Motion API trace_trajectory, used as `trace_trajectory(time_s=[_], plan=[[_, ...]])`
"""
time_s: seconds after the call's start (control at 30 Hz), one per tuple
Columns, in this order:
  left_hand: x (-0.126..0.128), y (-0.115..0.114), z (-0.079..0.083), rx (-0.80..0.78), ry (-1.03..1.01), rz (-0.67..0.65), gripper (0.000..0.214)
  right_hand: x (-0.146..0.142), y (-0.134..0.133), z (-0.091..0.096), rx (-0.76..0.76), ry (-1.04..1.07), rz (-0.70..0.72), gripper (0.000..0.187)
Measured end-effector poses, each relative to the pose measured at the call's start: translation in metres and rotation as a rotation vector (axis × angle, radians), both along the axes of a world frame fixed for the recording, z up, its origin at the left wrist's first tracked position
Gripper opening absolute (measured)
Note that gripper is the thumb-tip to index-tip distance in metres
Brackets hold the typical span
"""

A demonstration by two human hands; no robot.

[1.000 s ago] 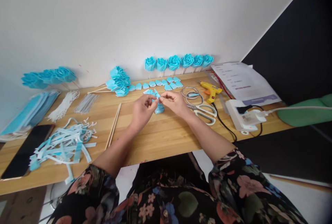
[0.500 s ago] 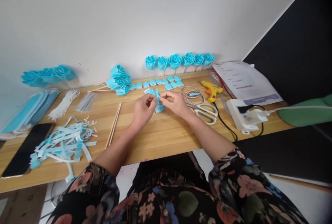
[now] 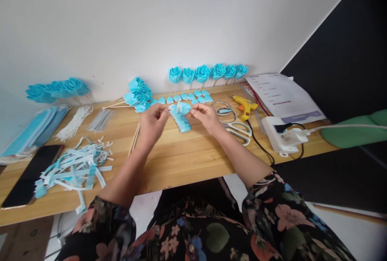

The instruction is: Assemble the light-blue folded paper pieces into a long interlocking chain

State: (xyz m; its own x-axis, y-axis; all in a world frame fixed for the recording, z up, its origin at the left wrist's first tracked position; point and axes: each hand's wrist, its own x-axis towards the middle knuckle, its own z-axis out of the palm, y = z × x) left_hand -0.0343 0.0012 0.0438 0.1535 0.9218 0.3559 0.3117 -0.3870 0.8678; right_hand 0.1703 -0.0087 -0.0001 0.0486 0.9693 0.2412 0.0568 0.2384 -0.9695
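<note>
A light blue piece of mask fabric point(image 3: 185, 107) is stretched between my two hands above the table. My left hand point(image 3: 153, 122) pinches its left end between thumb and fingers, and my right hand point(image 3: 206, 118) pinches the right end. Just under the fabric lies an overlapping pile of light blue pieces point(image 3: 184, 125). Several folded blue petals point(image 3: 169, 100) stand in rows behind my hands. White-handled scissors point(image 3: 242, 129) and a ring-shaped roll point(image 3: 224, 112) lie to the right of my right hand. Wooden sticks point(image 3: 134, 140) lie partly hidden behind my left forearm.
Blue fabric roses point(image 3: 202, 74) on sticks lean along the wall, with more roses point(image 3: 138, 94) at the middle left. At right are a yellow glue gun point(image 3: 245, 107), a power strip point(image 3: 276, 132) and papers point(image 3: 282, 96). Scraps point(image 3: 75, 164), masks point(image 3: 39, 126) and a phone point(image 3: 30, 176) lie left.
My hands have moved apart, the left one further left. The blue fabric, bunched between my fingertips before, is now spread wide between them. The view has shifted slightly.
</note>
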Motion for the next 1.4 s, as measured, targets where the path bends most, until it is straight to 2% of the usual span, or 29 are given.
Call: trace_trajectory(time_s=[0.03,0.1,0.17,0.27,0.33,0.4,0.47,0.53,0.63,0.8,0.87,0.93,1.03,1.17,1.3,1.4], plan=[[-0.014,0.0,0.007,0.017,0.016,0.036,0.016,0.001,0.001,0.0,-0.01,0.039,-0.005,0.021],[-0.048,-0.003,0.015,0.068,0.175,0.141,0.018,0.002,0.003,0.0,-0.022,0.096,0.002,0.021],[-0.089,-0.007,0.015,0.054,0.359,0.223,0.02,0.002,0.002,0.002,-0.026,0.127,0.021,0.02],[-0.149,-0.014,0.001,-0.081,0.596,0.349,0.026,0.0,0.0,0.004,-0.03,0.147,0.039,0.019],[-0.18,-0.018,-0.011,-0.142,0.708,0.407,0.03,-0.002,-0.002,0.006,-0.039,0.147,0.049,0.02],[-0.199,-0.02,-0.021,-0.058,0.777,0.436,0.028,-0.003,-0.003,0.006,-0.049,0.138,0.06,0.02],[-0.204,-0.021,-0.023,0.138,0.786,0.436,0.019,-0.004,-0.004,0.006,-0.058,0.131,0.072,0.021],[-0.194,-0.022,-0.019,0.307,0.728,0.408,0.027,-0.004,-0.004,0.005,-0.069,0.13,0.08,0.022],[-0.155,-0.02,-0.009,0.344,0.538,0.299,0.044,-0.004,-0.004,0.005,-0.089,0.118,0.094,0.025],[-0.066,-0.006,-0.008,-0.025,0.192,-0.045,0.039,-0.004,-0.006,0.007,-0.098,0.074,0.118,0.03],[-0.037,0.002,-0.011,-0.062,0.12,-0.144,0.037,-0.003,-0.006,0.007,-0.098,0.053,0.14,0.03],[-0.016,0.01,-0.011,-0.068,0.093,-0.186,0.036,-0.002,-0.006,0.006,-0.095,0.039,0.169,0.03],[0.001,0.018,-0.009,-0.115,0.075,-0.236,0.029,-0.002,-0.005,0.005,-0.088,0.025,0.207,0.029],[0.004,0.021,-0.006,-0.234,-0.017,-0.29,0.015,-0.002,-0.005,0.006,-0.074,0.017,0.205,0.028],[0.002,0.02,-0.012,-0.325,-0.129,-0.302,0.018,-0.002,-0.005,0.008,-0.064,0.041,0.181,0.029],[0.006,0.017,-0.017,-0.39,-0.243,-0.265,0.021,-0.002,-0.005,0.009,-0.064,0.1,0.167,0.032]])
